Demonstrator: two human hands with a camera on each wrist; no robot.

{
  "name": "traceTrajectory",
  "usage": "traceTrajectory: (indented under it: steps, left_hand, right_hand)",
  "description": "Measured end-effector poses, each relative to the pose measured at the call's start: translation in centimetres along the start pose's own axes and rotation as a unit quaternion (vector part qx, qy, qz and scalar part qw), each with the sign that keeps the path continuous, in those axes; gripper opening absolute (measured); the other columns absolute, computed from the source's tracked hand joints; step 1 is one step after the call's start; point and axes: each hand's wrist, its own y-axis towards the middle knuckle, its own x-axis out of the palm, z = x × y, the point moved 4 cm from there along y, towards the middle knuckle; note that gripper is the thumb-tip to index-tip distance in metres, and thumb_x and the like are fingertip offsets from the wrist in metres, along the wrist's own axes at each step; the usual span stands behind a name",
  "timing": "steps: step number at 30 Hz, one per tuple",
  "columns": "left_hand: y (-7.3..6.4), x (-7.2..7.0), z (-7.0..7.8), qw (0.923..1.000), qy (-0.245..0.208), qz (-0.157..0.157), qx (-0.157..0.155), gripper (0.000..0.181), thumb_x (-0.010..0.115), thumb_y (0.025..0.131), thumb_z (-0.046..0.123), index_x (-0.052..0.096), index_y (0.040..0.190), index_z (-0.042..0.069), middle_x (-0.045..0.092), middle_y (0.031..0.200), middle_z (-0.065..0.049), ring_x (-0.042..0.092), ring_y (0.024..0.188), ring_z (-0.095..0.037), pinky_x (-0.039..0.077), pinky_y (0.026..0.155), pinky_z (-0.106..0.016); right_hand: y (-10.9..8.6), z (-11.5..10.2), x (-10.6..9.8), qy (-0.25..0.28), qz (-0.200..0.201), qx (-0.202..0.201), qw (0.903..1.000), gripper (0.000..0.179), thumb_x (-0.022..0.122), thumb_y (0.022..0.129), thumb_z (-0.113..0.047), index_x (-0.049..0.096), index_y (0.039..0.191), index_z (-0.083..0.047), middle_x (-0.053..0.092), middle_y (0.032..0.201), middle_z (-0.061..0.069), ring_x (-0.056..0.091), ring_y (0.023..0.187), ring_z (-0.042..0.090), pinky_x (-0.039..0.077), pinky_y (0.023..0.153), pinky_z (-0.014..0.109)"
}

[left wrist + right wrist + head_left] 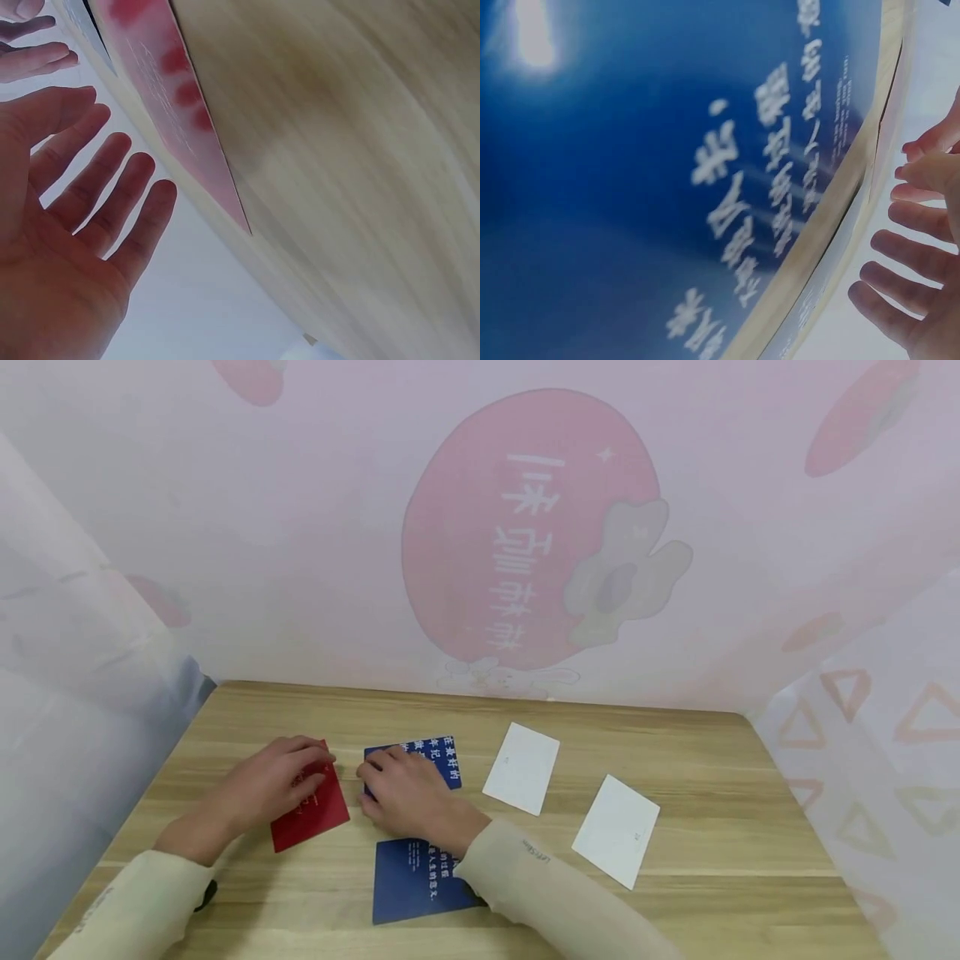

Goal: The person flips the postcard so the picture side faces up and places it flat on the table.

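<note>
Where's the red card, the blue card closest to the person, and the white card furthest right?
Red card (321, 812): head view, its lower part.
Closest blue card (411, 885): head view, its left half.
Furthest-right white card (617, 832): head view, its middle.

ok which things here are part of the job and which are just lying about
Likely in the job:
red card, beneath left fingers
upper blue lettered card, beneath right fingers

Apparently just lying about:
lower blue lettered card
left white card
right white card

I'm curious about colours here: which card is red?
The leftmost card, by the left hand, is red; the others are two blue cards and two white cards.
</note>
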Motion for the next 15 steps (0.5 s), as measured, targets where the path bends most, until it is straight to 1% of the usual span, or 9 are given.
traceTrajectory:
  steps: [7, 15]
  left_hand:
    - [0.2, 0.3, 0.7, 0.9999, 0.008, -0.009, -0.007, 0.037, 0.083, 0.096, 0.015, 0.076, 0.132, 0.009, 0.069, 0.138, -0.021, 0.067, 0.123, -0.042, 0.065, 0.090, -0.058]
    - [0.4, 0.5, 1.8, 0.9999, 0.015, 0.000, 0.006, 0.032, 0.082, 0.097, 0.017, 0.077, 0.128, 0.011, 0.072, 0.135, -0.017, 0.069, 0.121, -0.040, 0.062, 0.098, -0.060]
  right_hand:
    - [-0.7, 1.1, 0.0, 0.006, -0.003, 0.013, 0.9999, 0.045, 0.054, 0.112, -0.050, 0.065, 0.150, -0.028, 0.062, 0.156, -0.005, 0.057, 0.148, 0.018, 0.051, 0.121, 0.038]
    - [-1.6, 2.7, 0.3, -0.001, 0.004, 0.025, 0.9997, 0.044, 0.056, 0.112, -0.050, 0.066, 0.148, -0.028, 0.064, 0.154, -0.003, 0.059, 0.145, 0.020, 0.054, 0.117, 0.040]
